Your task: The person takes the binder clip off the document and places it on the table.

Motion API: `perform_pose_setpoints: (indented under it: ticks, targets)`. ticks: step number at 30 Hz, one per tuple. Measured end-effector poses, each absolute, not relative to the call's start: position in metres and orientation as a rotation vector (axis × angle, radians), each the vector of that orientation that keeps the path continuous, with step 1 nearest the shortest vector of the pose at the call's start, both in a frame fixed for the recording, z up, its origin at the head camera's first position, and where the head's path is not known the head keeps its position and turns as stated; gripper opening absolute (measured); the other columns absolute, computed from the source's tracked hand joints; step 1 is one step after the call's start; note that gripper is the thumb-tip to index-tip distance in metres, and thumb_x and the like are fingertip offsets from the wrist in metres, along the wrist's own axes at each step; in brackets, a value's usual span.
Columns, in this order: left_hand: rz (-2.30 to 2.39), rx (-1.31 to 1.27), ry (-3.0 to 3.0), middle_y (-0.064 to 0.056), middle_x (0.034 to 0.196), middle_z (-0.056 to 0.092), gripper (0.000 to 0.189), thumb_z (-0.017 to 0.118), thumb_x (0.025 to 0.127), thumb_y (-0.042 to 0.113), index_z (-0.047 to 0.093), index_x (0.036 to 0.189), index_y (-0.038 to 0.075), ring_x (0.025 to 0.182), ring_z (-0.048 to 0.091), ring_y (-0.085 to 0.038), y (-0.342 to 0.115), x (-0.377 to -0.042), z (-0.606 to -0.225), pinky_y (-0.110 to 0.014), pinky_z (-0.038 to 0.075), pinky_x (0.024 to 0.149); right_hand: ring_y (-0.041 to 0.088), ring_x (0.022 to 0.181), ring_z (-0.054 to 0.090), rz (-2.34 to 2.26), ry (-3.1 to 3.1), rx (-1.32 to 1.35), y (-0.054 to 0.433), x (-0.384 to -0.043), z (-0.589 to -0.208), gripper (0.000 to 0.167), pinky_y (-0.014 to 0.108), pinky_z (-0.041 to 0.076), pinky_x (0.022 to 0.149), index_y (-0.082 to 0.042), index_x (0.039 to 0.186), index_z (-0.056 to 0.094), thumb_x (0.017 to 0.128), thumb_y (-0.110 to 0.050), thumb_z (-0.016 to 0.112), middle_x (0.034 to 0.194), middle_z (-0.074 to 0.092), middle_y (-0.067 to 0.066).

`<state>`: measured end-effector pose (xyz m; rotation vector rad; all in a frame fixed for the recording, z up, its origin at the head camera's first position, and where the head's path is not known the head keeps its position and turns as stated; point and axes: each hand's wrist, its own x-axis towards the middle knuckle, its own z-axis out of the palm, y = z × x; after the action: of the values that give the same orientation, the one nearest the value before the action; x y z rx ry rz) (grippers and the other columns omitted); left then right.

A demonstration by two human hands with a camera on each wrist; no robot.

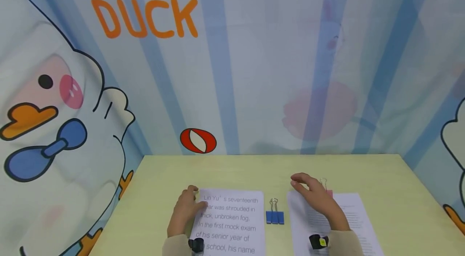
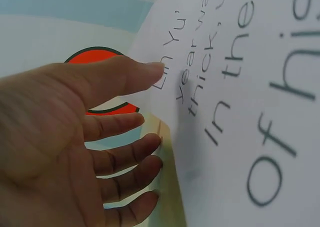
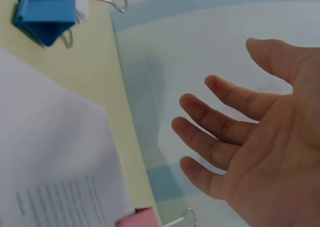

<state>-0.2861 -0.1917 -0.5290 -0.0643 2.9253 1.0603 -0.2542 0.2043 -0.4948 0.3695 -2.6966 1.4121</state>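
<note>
My left hand (image 1: 184,210) is at the upper left corner of a large-print sheet of paper (image 1: 232,223). In the left wrist view its thumb (image 2: 125,76) overlaps the printed side, while the loosely bent fingers (image 2: 132,159) lie beside the paper's edge. Over the upper part of a small-print paper (image 1: 345,211), my right hand (image 1: 319,197) hovers with relaxed, spread fingers and nothing in them. A pink binder clip (image 3: 140,219) sits on that paper's top edge, partly hidden by the right hand in the head view. Between the papers stands a blue binder clip (image 1: 275,217).
Both papers lie on a pale yellow table (image 1: 160,183), whose far edge meets a striped cloth backdrop (image 1: 250,86) with cartoon prints. Black wrist cameras (image 1: 319,242) are worn at the beige sleeves (image 1: 345,244).
</note>
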Motion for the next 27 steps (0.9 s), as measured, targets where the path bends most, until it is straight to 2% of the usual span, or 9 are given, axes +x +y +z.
perform_pose_setpoints:
  ticks: [7, 9, 13, 17, 20, 27]
  targets:
    - [1.063, -0.091, 2.958, -0.025, 0.111, 0.060, 0.053, 0.073, 0.088, 0.016, 0.052, 0.130, -0.009, 0.100, 0.061, -0.041, -0.195, -0.285, -0.524, -0.056, 0.049, 0.083, 0.046, 0.124, 0.053, 1.342, -2.703, 0.340, 0.221, -0.249, -0.487, 0.042, 0.063, 0.042, 0.098, 0.007, 0.134, 0.056, 0.106, -0.025, 0.053, 0.134, 0.057, 0.027]
    - [1.057, -0.091, 2.975, -0.025, 0.111, 0.060, 0.053, 0.073, 0.088, 0.016, 0.052, 0.130, -0.009, 0.100, 0.061, -0.041, -0.195, -0.285, -0.523, -0.056, 0.049, 0.084, 0.044, 0.116, 0.057, 1.361, -2.695, 0.314, 0.226, -0.247, -0.485, 0.043, 0.059, 0.048, 0.092, 0.007, 0.134, 0.055, 0.106, -0.025, 0.053, 0.134, 0.056, 0.029]
    - [1.001, -0.083, 3.032, -0.027, 0.112, 0.059, 0.053, 0.073, 0.088, 0.017, 0.053, 0.128, -0.011, 0.103, 0.059, -0.046, -0.197, -0.285, -0.521, -0.058, 0.049, 0.085, 0.041, 0.105, 0.062, 1.344, -2.690, 0.258, 0.236, -0.242, -0.482, 0.043, 0.054, 0.052, 0.083, 0.007, 0.134, 0.054, 0.106, -0.025, 0.054, 0.133, 0.056, 0.030]
    - [0.947, -0.099, 3.069, -0.031, 0.118, 0.055, 0.056, 0.073, 0.088, 0.019, 0.051, 0.130, -0.011, 0.109, 0.055, -0.050, -0.198, -0.283, -0.518, -0.061, 0.047, 0.087, 0.048, 0.114, 0.057, 1.250, -2.708, 0.204, 0.246, -0.239, -0.482, 0.044, 0.061, 0.046, 0.093, 0.009, 0.133, 0.054, 0.105, -0.025, 0.055, 0.133, 0.055, 0.032]
    - [0.939, -0.112, 3.086, -0.034, 0.124, 0.052, 0.060, 0.073, 0.089, 0.020, 0.049, 0.134, -0.011, 0.113, 0.051, -0.052, -0.198, -0.282, -0.514, -0.063, 0.045, 0.088, 0.054, 0.127, 0.047, 1.186, -2.726, 0.171, 0.253, -0.238, -0.485, 0.045, 0.066, 0.040, 0.099, 0.011, 0.132, 0.053, 0.104, -0.023, 0.056, 0.133, 0.054, 0.034]
    - [0.914, -0.104, 3.130, -0.036, 0.131, 0.048, 0.066, 0.074, 0.089, 0.020, 0.046, 0.138, -0.012, 0.117, 0.047, -0.054, -0.194, -0.278, -0.499, -0.068, 0.039, 0.091, 0.055, 0.127, 0.045, 1.135, -2.728, 0.097, 0.271, -0.238, -0.491, 0.044, 0.067, 0.038, 0.099, 0.014, 0.131, 0.052, 0.102, -0.019, 0.059, 0.132, 0.053, 0.037]
